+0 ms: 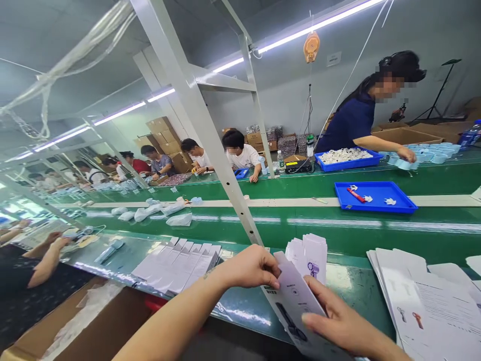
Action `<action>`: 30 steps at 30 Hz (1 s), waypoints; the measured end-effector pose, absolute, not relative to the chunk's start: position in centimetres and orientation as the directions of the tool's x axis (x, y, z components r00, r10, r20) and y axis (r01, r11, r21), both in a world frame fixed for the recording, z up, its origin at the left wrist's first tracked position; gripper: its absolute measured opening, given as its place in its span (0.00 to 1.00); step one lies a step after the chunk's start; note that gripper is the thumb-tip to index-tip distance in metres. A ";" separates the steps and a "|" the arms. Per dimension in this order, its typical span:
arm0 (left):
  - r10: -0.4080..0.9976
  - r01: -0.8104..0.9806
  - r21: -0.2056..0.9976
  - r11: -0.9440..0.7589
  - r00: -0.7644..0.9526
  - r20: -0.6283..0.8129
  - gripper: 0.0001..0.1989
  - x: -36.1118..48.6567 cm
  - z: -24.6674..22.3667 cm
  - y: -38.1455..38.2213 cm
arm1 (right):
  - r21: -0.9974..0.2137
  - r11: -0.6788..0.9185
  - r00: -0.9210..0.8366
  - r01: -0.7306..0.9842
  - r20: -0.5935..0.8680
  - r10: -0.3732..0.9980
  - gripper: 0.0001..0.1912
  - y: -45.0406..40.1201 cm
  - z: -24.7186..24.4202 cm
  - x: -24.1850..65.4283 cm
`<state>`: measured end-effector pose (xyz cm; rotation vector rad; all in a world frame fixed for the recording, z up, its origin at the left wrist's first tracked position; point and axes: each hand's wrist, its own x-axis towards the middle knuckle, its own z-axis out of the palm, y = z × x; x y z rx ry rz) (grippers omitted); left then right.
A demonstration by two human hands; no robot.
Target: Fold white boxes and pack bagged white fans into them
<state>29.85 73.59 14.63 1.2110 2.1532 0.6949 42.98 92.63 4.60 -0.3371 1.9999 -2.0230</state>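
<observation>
A white printed carton with a dark picture of a handheld fan on its face stands tilted between my hands. My left hand pinches its upper end near the flap, thumb against the edge. Lower down, my right hand is wrapped round the carton's side, with the thumb on the printed face. Just behind it are several white printed cartons. A row of white boxes with raised flaps lies left of my left hand, and flat cartons are stacked to my right.
Across the bench runs a green conveyor line with a blue tray and plastic-wrapped pieces. A slanted metal post rises before me. An open cardboard box stands below left. Co-workers sit opposite and at left.
</observation>
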 end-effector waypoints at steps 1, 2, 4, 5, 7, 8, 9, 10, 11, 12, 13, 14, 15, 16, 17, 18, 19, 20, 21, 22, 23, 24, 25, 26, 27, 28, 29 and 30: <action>0.887 0.572 0.700 0.428 -0.413 -0.205 0.05 30.2 14.5 73.5 | -0.990 -0.109 -0.879 0.085 -0.023 -0.477 0.45 92.8 4.3 42.3; 0.904 0.588 0.710 0.389 -0.394 -0.169 0.05 30.6 14.5 73.5 | -0.973 -0.184 -0.805 0.138 -0.002 -0.593 0.58 92.9 4.0 41.6; 0.932 0.655 0.688 0.313 -0.352 -0.089 0.06 31.4 15.2 73.4 | -0.953 -0.218 -0.649 0.212 0.030 -0.760 0.80 92.5 3.3 40.2; 0.942 0.687 0.667 0.287 -0.330 -0.066 0.06 31.8 15.8 73.4 | -0.955 -0.199 -0.598 0.218 0.030 -0.801 0.87 92.2 2.9 39.6; 0.961 0.730 0.636 0.249 -0.266 -0.072 0.08 32.4 17.1 73.3 | -0.976 -0.143 -0.566 0.167 0.024 -0.824 0.92 91.4 2.4 39.3; 0.971 0.738 0.634 0.232 -0.215 -0.104 0.09 32.7 17.8 73.2 | -0.985 -0.117 -0.603 0.125 0.018 -0.798 0.91 91.2 2.3 39.5; 0.977 0.740 0.638 0.211 -0.156 -0.143 0.10 33.0 18.4 73.0 | -0.993 -0.090 -0.663 0.081 0.014 -0.748 0.88 91.2 2.3 39.8; 0.979 0.743 0.641 0.192 -0.102 -0.174 0.12 33.4 18.9 72.8 | -0.997 -0.059 -0.726 0.040 0.012 -0.688 0.85 91.3 2.3 40.2; 0.979 0.749 0.638 0.177 -0.066 -0.195 0.14 33.6 19.3 72.6 | -1.000 -0.024 -0.779 0.006 0.010 -0.627 0.80 91.6 2.4 40.6; 0.977 0.759 0.628 0.173 -0.051 -0.207 0.16 33.8 19.6 72.3 | -1.000 0.006 -0.821 -0.020 0.013 -0.571 0.77 92.0 2.6 40.9; 0.977 0.768 0.617 0.174 -0.055 -0.208 0.16 33.8 20.0 72.0 | -0.999 0.027 -0.851 -0.038 0.018 -0.525 0.73 92.5 2.8 41.1; 0.978 0.771 0.612 0.178 -0.071 -0.195 0.16 33.7 20.3 71.7 | -0.998 0.038 -0.872 -0.052 0.027 -0.490 0.71 93.0 3.0 41.1; 0.982 0.762 0.622 0.180 -0.103 -0.159 0.15 33.3 20.6 71.2 | -0.997 0.042 -0.884 -0.062 0.035 -0.465 0.68 93.5 3.3 41.0; 0.983 0.740 0.648 0.180 -0.152 -0.100 0.17 32.7 20.9 70.8 | -0.997 0.040 -0.895 -0.068 0.043 -0.444 0.66 94.0 3.6 40.7; 0.977 0.708 0.687 0.166 -0.212 -0.018 0.20 32.0 21.2 70.3 | -0.997 0.029 -0.900 -0.068 0.049 -0.434 0.64 94.3 3.9 40.4; 0.960 0.674 0.726 0.138 -0.271 0.068 0.24 31.3 21.5 70.0 | -0.998 0.007 -0.896 -0.066 0.056 -0.441 0.62 94.6 4.2 40.0; 0.939 0.642 0.758 0.113 -0.318 0.130 0.26 30.7 21.6 69.8 | -0.998 -0.022 -0.884 -0.062 0.065 -0.464 0.61 94.7 4.5 39.6; 0.931 0.612 0.785 0.097 -0.335 0.146 0.25 30.3 21.6 69.8 | -0.997 -0.052 -0.858 -0.057 0.076 -0.508 0.61 94.7 4.9 39.1; 0.942 0.576 0.813 0.087 -0.314 0.121 0.21 30.1 21.3 70.0 | -0.995 -0.084 -0.824 -0.054 0.092 -0.559 0.61 94.6 5.2 38.7; 0.962 0.531 0.843 0.084 -0.265 0.072 0.18 30.3 20.9 70.4 | -0.992 -0.114 -0.784 -0.053 0.112 -0.610 0.60 94.4 5.6 38.3; 0.976 0.477 0.875 0.083 -0.215 0.024 0.16 30.6 20.3 71.0 | -0.988 -0.141 -0.745 -0.057 0.136 -0.653 0.58 94.1 5.9 38.0; 0.983 0.409 0.908 0.084 -0.185 -0.007 0.15 31.2 19.4 71.5 | -0.984 -0.168 -0.712 -0.064 0.163 -0.683 0.56 93.9 6.2 37.9; 0.982 0.320 0.944 0.074 -0.188 -0.014 0.16 31.8 18.5 71.9 | -0.979 -0.188 -0.688 -0.073 0.186 -0.701 0.56 93.7 6.4 37.9; 0.975 0.208 0.977 0.047 -0.222 0.001 0.16 32.5 17.4 72.2 | -0.977 -0.195 -0.678 -0.085 0.200 -0.707 0.57 93.5 6.4 38.1; 0.958 0.086 0.996 0.003 -0.288 0.022 0.17 33.1 16.2 72.3 | -0.978 -0.180 -0.699 -0.102 0.199 -0.687 0.59 93.4 6.3 38.5; 0.931 -0.030 0.998 -0.048 -0.364 0.034 0.17 33.6 15.1 72.3 | -0.983 -0.141 -0.744 -0.120 0.183 -0.643 0.63 93.4 6.0 39.1; 0.896 -0.127 0.987 -0.103 -0.442 0.037 0.17 34.0 14.0 72.2 | -0.987 -0.085 -0.805 -0.136 0.160 -0.571 0.65 93.5 5.5 39.9; 0.855 -0.192 0.969 -0.154 -0.517 0.033 0.17 34.3 13.0 72.1 | -0.988 -0.019 -0.863 -0.156 0.146 -0.483 0.65 93.5 5.0 40.8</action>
